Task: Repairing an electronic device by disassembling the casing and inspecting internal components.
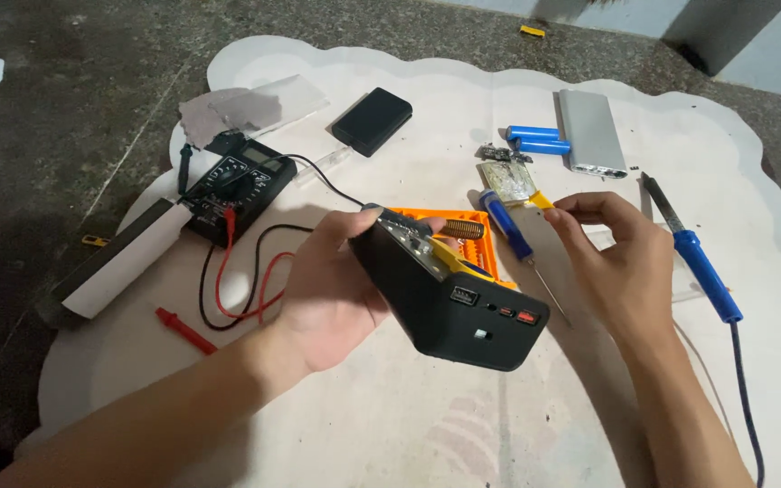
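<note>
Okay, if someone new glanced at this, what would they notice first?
The left hand holds up an opened black power bank at centre, while the right hand pinches a yellow strip beside it. A multimeter with red and black leads lies left, a blue soldering iron right.

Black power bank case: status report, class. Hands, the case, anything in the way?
Left hand grips black rectangular power bank case, tilted. Right hand pinches yellow strip. Blue-handled screwdriver lies between.
</note>
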